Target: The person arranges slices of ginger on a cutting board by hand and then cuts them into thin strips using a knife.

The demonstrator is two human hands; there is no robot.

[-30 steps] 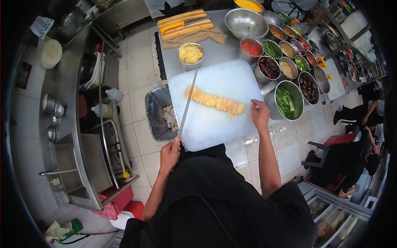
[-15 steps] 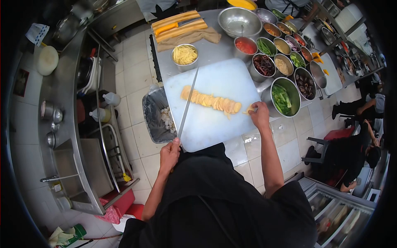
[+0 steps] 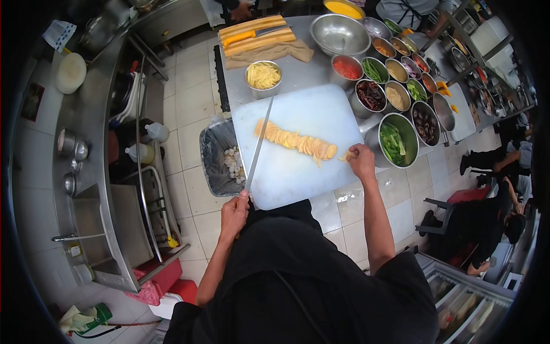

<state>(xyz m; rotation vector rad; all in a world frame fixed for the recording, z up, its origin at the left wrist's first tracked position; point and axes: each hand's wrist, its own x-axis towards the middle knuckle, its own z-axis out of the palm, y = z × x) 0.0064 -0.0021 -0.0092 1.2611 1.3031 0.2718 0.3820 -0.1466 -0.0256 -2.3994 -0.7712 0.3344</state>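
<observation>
A long-bladed knife (image 3: 259,146) slants over the left side of the white cutting board (image 3: 321,106), gripped at its handle by my left hand (image 3: 234,215) near the front-left corner. Its blade crosses the left end of a row of thin, pale yellow slices (image 3: 295,141) that look like ginger. The slices overlap in a line across the board. At the right edge, my right hand (image 3: 362,161) has its fingers pinched on a few loose pale yellow slices (image 3: 345,155) apart from the row's right end.
Behind the board stands a steel pot of yellow strips (image 3: 263,75). Several containers of cut vegetables crowd the right, including a pot of greens (image 3: 393,140). A yellow-handled knife (image 3: 243,38) lies on a striped wooden board. Below left is a lined bin (image 3: 209,163).
The view has shifted slightly, so the table appears a little farther right. My hands, the knife and the slices keep nearly the same arrangement on the board.
</observation>
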